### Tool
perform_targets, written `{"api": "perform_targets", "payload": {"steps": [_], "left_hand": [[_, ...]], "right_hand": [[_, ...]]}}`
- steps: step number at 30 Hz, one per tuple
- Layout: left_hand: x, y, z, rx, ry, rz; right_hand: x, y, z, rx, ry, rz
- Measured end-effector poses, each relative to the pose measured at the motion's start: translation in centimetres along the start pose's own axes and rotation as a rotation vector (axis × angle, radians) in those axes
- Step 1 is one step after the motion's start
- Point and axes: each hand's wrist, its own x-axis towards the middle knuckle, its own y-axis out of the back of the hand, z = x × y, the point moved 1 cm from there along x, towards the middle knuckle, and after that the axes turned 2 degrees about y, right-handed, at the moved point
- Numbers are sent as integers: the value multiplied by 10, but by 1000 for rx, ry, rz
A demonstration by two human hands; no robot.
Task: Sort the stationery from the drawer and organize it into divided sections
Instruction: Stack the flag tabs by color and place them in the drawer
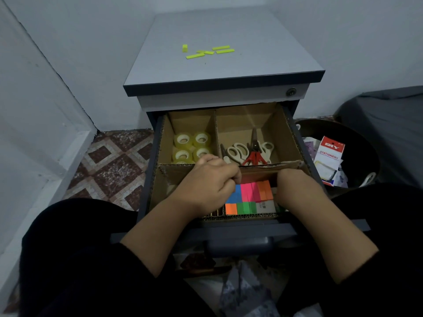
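Inside the drawer (231,221), in the front section of the cardboard divider (231,167), lay the sticky notes (251,193) — blue, pink and orange blocks in a row, with orange and green ones nearer to me. My left hand (208,184) had its fingers curled at the left end of this row; I could not tell if they pinched something. My right hand (295,191) touched the right end, fingers hidden. The row ran left to right between both hands — the left seemed nearer. Tape (191,146) and scissors (248,152) already sat in the back sections.
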Motion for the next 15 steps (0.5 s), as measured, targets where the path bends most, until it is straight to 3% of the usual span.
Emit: {"api": "perform_targets", "payload": {"steps": [15], "left_hand": [[-1, -4, -6, 4, 6, -27]], "right_hand": [[-1, 1, -2, 7, -38, -33]]}}
